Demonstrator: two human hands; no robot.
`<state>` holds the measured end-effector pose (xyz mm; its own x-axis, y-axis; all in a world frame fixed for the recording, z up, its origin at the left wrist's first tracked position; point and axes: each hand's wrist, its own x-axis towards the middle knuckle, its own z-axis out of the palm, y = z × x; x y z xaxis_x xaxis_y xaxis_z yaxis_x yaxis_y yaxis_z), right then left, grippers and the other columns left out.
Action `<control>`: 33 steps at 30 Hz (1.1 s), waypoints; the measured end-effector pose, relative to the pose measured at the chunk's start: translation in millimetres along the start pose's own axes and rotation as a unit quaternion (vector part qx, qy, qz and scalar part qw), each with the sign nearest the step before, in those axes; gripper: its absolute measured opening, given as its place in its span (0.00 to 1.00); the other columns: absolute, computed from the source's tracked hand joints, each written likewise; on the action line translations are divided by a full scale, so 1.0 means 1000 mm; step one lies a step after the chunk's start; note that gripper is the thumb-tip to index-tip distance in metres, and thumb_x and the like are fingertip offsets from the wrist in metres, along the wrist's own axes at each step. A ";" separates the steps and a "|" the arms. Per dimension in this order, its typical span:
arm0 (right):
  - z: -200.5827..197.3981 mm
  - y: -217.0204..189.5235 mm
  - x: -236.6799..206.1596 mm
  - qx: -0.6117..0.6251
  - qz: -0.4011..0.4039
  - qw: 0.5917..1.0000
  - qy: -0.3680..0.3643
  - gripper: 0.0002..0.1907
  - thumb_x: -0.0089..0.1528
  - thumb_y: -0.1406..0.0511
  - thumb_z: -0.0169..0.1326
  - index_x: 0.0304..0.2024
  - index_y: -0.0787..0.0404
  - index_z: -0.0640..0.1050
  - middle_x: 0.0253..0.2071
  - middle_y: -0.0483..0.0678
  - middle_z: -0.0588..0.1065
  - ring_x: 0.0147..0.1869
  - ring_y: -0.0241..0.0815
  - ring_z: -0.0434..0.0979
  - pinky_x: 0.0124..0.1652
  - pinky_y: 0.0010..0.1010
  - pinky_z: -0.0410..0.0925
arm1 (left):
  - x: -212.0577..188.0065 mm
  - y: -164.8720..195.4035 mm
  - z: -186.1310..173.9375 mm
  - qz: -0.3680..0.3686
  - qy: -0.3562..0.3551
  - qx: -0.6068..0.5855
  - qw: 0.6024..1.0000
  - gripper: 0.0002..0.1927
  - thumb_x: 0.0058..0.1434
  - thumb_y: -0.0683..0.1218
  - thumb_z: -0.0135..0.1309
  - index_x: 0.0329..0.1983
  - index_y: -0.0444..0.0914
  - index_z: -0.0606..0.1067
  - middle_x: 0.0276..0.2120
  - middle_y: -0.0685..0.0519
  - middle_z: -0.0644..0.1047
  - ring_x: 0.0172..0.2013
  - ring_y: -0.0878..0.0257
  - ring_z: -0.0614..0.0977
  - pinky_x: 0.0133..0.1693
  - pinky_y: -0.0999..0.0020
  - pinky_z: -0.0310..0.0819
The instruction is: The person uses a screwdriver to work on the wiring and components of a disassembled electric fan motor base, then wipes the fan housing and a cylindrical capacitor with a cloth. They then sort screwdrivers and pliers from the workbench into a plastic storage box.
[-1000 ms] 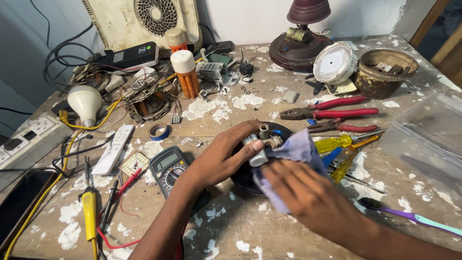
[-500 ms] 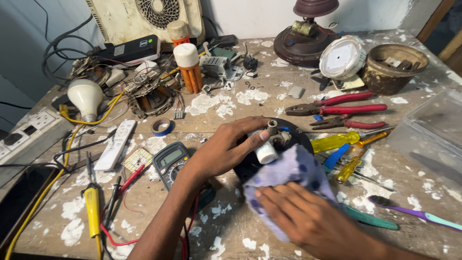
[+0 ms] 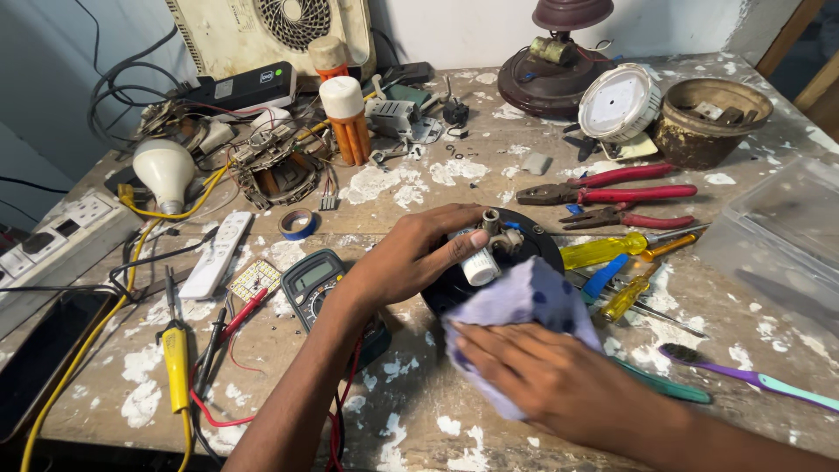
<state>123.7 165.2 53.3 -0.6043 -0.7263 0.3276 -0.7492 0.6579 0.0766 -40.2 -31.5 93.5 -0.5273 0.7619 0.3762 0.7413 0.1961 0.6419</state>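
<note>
Paint-splattered and crowded, a wooden table [image 3: 411,419] is filling the view, backed by a pale wall. Near the middle, a round black motor housing [image 3: 533,245] is sitting flat on the table. The left hand [image 3: 411,258] is reaching in from the near left, its fingers [image 3: 463,240] curling around a small white cylinder [image 3: 481,267] on top of the housing, beside a short metal shaft [image 3: 491,218]. The right hand [image 3: 542,376] is lying flat, fingers spread, pressing a lilac cloth [image 3: 524,301] against the near side of the housing. Just left of the left wrist, a multimeter [image 3: 310,280] is resting. To the right, red-handled pliers [image 3: 612,188] and yellow screwdrivers [image 3: 612,253] are lying. At the far left, a white bulb [image 3: 164,168] is sitting among tangled wires.
</note>
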 end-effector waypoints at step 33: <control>-0.024 0.060 -0.032 0.047 0.260 0.963 0.043 0.39 0.49 0.63 0.66 0.61 0.71 0.71 0.66 0.61 0.69 0.61 0.58 0.76 0.57 0.42 0.70 | 0.001 0.000 0.036 -0.003 0.100 -0.075 0.992 0.20 0.67 0.44 0.40 0.57 0.31 0.75 0.62 0.42 0.75 0.61 0.52 0.77 0.62 0.61 0.68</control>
<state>104.9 233.0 70.1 -0.8832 -0.2805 0.3760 -0.3744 0.9044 -0.2045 -25.6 -8.5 69.8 -0.6141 0.6210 0.4871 0.6757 0.0948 0.7310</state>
